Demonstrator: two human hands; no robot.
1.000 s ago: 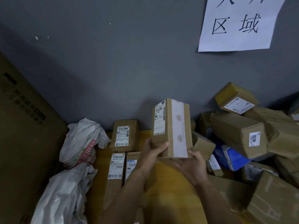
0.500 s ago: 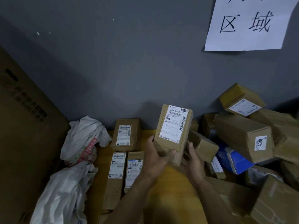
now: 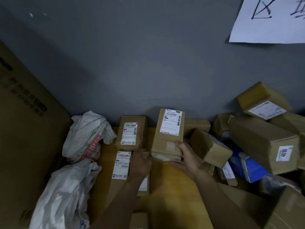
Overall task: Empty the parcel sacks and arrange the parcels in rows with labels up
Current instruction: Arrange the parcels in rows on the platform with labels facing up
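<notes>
Unsorted heap [image 3: 262, 142] leans at the right, near the row. The parcel [image 3: 168, 138], label up, sits at the back of the desk [image 3: 173, 182], just beside a labelled neighbour [image 3: 131, 133]. The right hand [image 3: 188, 157] grips its near end. The left hand [image 3: 142, 162] touches its corner, grip unclear. Risk: a nudged heap box slides into the row.

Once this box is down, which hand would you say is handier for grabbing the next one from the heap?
Probably the right hand: the heap of parcels lies on its side, just beyond the parcel it holds. The left hand sits over the arranged rows, farther away.
</notes>
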